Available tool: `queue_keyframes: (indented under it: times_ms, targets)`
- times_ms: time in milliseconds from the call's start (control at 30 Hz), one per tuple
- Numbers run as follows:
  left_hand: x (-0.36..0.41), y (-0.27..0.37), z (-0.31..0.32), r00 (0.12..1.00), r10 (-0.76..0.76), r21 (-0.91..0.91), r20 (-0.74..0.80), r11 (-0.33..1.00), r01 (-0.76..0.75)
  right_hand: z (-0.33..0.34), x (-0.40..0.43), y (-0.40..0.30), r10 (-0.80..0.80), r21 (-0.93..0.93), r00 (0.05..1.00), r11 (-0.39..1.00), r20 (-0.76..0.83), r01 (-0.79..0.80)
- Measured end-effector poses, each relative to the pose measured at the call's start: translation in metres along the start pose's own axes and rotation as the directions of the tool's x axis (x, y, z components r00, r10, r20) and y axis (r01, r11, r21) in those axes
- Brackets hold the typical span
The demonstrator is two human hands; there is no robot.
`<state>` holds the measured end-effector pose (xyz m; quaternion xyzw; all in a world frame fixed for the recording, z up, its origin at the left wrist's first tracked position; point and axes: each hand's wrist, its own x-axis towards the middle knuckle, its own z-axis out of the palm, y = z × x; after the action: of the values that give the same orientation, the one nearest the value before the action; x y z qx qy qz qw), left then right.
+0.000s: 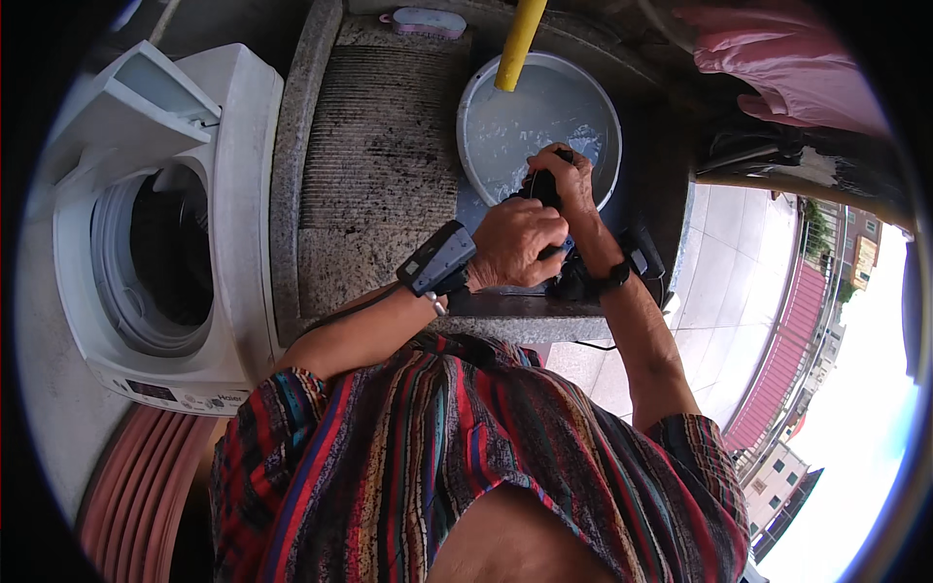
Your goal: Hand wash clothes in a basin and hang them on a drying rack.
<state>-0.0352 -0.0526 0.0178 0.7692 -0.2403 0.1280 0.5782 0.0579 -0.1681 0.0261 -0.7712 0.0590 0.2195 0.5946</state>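
Both hands grip a bunched dark cloth [543, 189] over the near rim of a round basin [466, 131]. My left hand [519, 240] is closed around its near end, knuckles up. Just beyond it, my right hand [568, 178] clasps the upper part, with a bit of the dark material showing above the fingers. Cloudy water [539, 109] fills much of the basin, its surface rippled near the right hand. More dark material [572, 280] shows below the hands, partly hidden by the right forearm.
A yellow pipe [521, 44] hangs over the basin. To the left are a ribbed stone washboard [386, 138], a scrub brush [428, 23] at its far end, and a white Haier washing machine [244, 218] with its lid raised. Pink cloth [794, 65] hangs at the upper right.
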Motion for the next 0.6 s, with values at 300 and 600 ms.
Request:
queue_keyframes:
  times_ms: [300,600]
  targets:
    - [-0.014,-0.023,-0.062,0.472,-0.723,-0.808,0.505,-0.203,0.553,0.022,-0.085,-0.134,-0.764,-0.443,0.299,0.018,0.572,0.896]
    - [0.034,0.036,-0.093,0.855,-0.399,-0.877,0.332,-0.464,0.124,0.047,-0.173,-0.166,-0.634,-0.127,-0.027,-0.197,0.773,0.972]
